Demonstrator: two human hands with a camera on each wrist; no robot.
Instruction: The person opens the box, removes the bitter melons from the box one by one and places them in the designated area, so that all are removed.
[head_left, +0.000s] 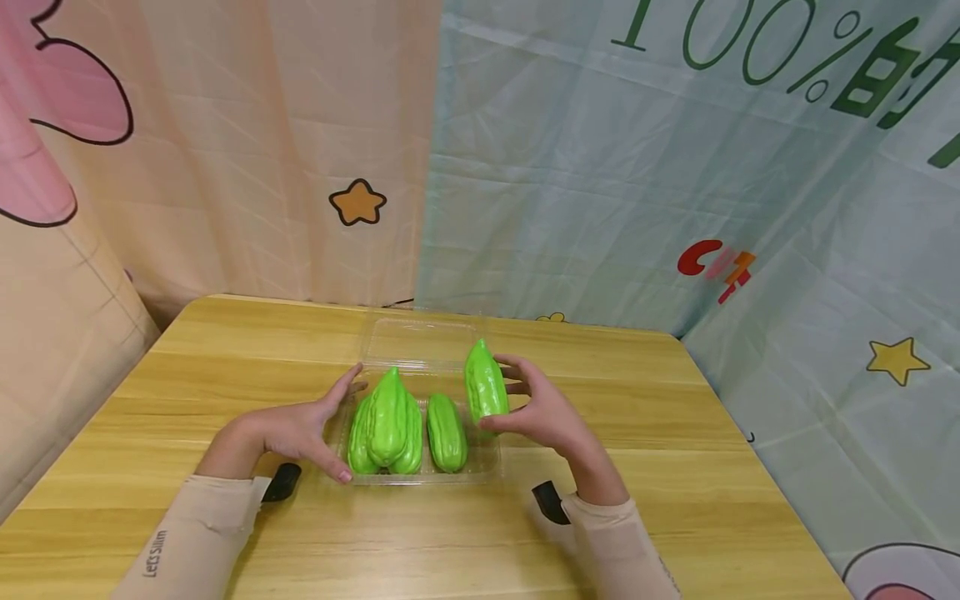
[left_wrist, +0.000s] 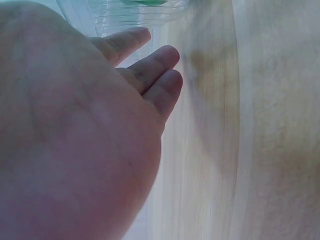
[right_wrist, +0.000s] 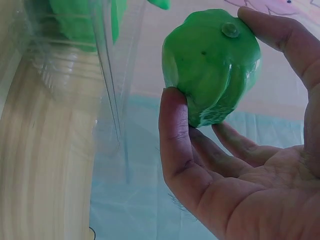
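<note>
Bitter gourd in right hand, at right end of clear clamshell box

Right hand (head_left: 543,408) curled part-way, pinching one bitter gourd (head_left: 486,383) between thumb and fingers: thumb at the near end, fingers along its right side. In the head view this gourd overlaps the right end of the clamshell box (head_left: 486,477); height above it cannot be told. The side pinch probably suits a rounded, ridged body.

Left hand (head_left: 307,429) spread wide, no gourd in it; thumb and fingers frame the box's left end, presumably to steady it. Firmness of contact cannot be told. Lid (head_left: 420,340) lies folded back on the far side, leaving the box open from above.

Axes: held gourd has its pointed tip away from the person, leaning slightly left; the blunt, stubbed end shows in the right wrist view. Inside, the top gourd (head_left: 387,421) rests across two others, tip also pointing away. A separate gourd (head_left: 447,433) lies to their right, its long axis roughly near-to-far, likely an arrangement that saves width
</note>
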